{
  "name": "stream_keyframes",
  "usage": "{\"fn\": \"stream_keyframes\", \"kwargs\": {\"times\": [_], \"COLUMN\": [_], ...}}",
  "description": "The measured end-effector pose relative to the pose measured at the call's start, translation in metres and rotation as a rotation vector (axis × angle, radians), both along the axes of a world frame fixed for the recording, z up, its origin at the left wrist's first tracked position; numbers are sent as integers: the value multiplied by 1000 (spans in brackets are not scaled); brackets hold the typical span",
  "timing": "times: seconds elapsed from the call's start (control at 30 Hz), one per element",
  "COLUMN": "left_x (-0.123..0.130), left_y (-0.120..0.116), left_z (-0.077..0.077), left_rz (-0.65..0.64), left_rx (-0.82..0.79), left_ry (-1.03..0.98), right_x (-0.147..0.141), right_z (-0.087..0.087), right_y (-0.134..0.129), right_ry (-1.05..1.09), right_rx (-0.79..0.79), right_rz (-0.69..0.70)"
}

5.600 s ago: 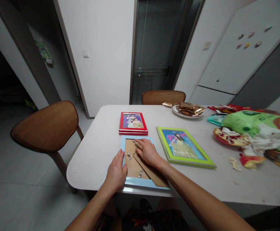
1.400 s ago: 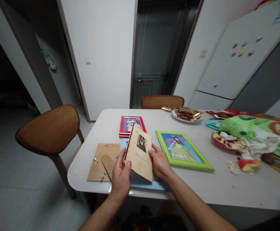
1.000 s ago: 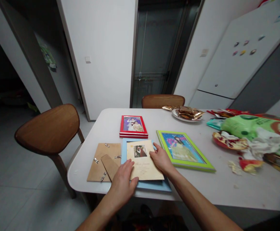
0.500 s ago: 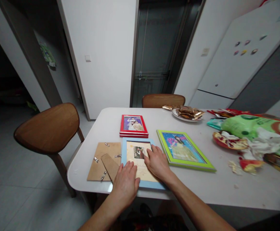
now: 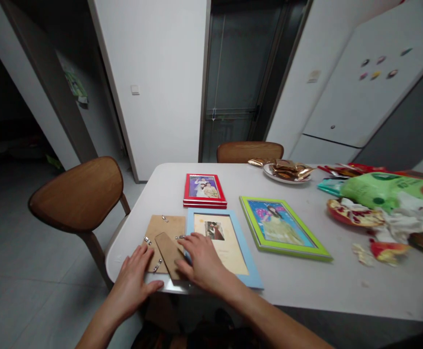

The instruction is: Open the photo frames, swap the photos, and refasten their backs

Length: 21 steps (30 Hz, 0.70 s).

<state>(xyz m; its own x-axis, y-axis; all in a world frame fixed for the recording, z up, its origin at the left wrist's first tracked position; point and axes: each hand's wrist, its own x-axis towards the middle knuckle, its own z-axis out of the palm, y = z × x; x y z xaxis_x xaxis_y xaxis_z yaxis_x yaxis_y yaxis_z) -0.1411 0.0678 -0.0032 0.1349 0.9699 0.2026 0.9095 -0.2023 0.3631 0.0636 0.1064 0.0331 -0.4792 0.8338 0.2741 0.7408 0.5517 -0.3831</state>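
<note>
A brown picture frame backing board (image 5: 173, 225) lies at the table's front left, with metal clips and a stand leg (image 5: 168, 254) on it. My left hand (image 5: 133, 278) rests at the board's left edge, fingers stretched out. At the opposite edge is my right hand (image 5: 206, 264), its fingers apart, thumb by the stand leg and fingertips near a clip. Under and beside that hand lies a light blue picture frame (image 5: 246, 257), holding a cream paper sheet (image 5: 229, 249) with a small photo. My right hand covers the frame's lower left part.
Beyond are stacked red photo frames (image 5: 204, 205); a green photo frame (image 5: 291, 250) lies to the right. Farther right are a plate (image 5: 300, 182) of wrapped snacks, an opened pomegranate (image 5: 353, 218), peel pieces and a green bag (image 5: 375, 191). A wooden chair (image 5: 84, 194) stands left.
Both hands have moved left: the left one off the blue frame to the backing board's left edge, the right one from the cream sheet to the board's right edge. The view has shifted slightly.
</note>
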Motion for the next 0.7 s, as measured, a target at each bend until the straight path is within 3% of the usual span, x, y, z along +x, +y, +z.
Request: {"fn": "stream_keyframes", "kwargs": {"times": [0.13,0.27,0.4,0.57,0.7], "left_x": [-14,-13,0,39,78], "left_y": [-6,-3,3,12,19], "left_z": [-11,-9,11,40,33], "left_rz": [-20,-29,-97,-182,-216], "left_rx": [42,190,394,538,451], "left_ry": [-5,-49,-67,-101,-137], "right_x": [-30,-30,-8,32,69], "right_z": [-10,-9,11,35,33], "right_y": [-13,-12,-12,-13,-13], "right_ry": [-18,138,298,351,283], "right_rx": [-5,-23,16,58,-6], "right_rz": [51,60,77,24,-43]}}
